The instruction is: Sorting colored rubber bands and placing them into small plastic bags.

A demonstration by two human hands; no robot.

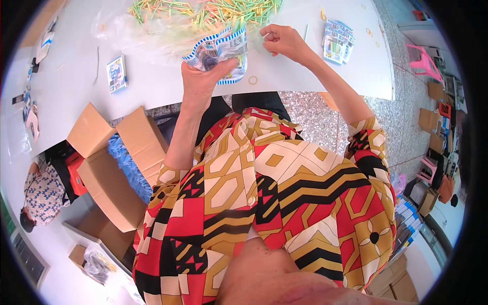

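My left hand (201,81) grips a blue-and-white plastic packet (231,48) upright above the table, its thumb across the front. The packet looks wide and creased; I cannot tell whether it is one packet or more. Just right of it hovers my right hand (284,43), fingers curled in, with anything between them hidden. Beyond both hands lies a heap of thin green, yellow and orange sticks (239,11), partly on clear plastic film (147,38). Another similar packet (338,43), with colored sticks showing through it, rests to the right. A smaller packet (116,74) lies to the left.
A rubber band (252,80) lies near the front edge of the white table (284,79); several more are at the right. An open cardboard box (109,188) with blue fringed material stands at my left. Another person (46,193) is at far left. Pink stools (424,63) stand far right.
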